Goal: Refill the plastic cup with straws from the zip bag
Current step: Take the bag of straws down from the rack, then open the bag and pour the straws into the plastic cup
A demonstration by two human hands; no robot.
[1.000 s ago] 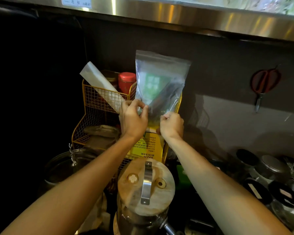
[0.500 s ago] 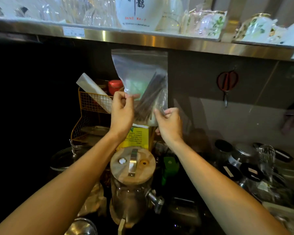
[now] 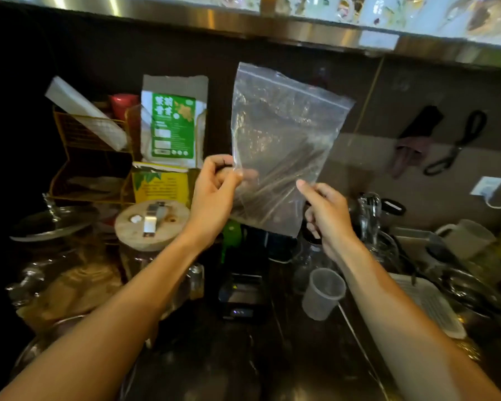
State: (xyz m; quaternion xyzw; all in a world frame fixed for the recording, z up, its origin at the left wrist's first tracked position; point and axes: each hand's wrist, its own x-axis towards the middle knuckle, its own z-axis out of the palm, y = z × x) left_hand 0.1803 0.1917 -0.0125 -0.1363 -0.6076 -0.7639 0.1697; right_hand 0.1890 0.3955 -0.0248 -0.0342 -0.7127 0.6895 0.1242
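Head view, zip bag: the zip bag [image 3: 284, 146] was held upright above the surface [image 3: 243, 357], its sealed strip at 12 o'clock and seemingly not yet opened.
Head view, straws: dark straws [image 3: 281, 180] were seen lying slanted inside the lower half of the bag.
Head view, left hand: the left hand [image 3: 214, 195] was seen at 9 o'clock of the bag, its fingers [image 3: 229, 176] pinching the bag's lower left edge.
Head view, right hand: the right hand [image 3: 327, 215] was placed at 4 o'clock of the bag, loosely curled with one finger out near the bag's edge; contact could not be told.
Head view, plastic cup: the plastic cup [image 3: 323, 293] was seen on the surface at 6 o'clock of the bag, well apart, tilted, and apparently holding no straws.
Progress: the bag was judged fetched only; opening it, drawing out straws and filling the cup were all left.
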